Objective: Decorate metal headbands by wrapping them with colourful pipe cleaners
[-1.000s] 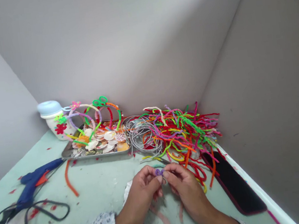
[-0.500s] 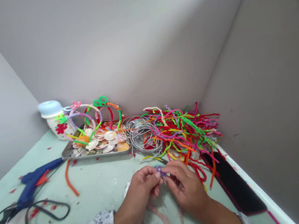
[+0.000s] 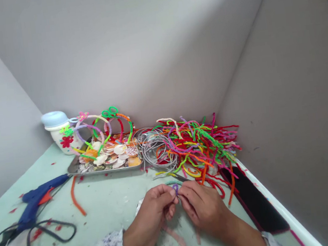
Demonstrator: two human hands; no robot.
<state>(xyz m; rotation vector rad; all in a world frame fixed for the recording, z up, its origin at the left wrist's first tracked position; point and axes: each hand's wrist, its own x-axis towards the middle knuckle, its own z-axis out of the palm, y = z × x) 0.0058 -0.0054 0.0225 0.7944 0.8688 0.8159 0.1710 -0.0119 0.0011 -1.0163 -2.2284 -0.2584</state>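
Between my two hands, a small purple pipe cleaner (image 3: 175,188) is bent into a loop. My left hand (image 3: 154,211) pinches it from the left, thumb against fingers. From the other side my right hand (image 3: 203,206) grips it at the fingertips; most of the piece is hidden by fingers. Under the hands, a pale pink pipe cleaner (image 3: 176,237) lies on the table. A teal curved strip (image 3: 173,182) shows just beyond the fingertips, close to dark scissors (image 3: 181,178), partly covered.
Behind is a metal tray (image 3: 106,170) of shells with decorated headbands, beside a wire coil (image 3: 158,152) and a heap of pipe cleaners (image 3: 203,142). A blue glue gun (image 3: 31,207) and its cord lie left, a white cup (image 3: 63,138) behind. At right lies a black case (image 3: 257,203).
My right fingers have closed in around the purple pipe cleaner, and its loop now stands more upright. The left hand keeps its pinch.
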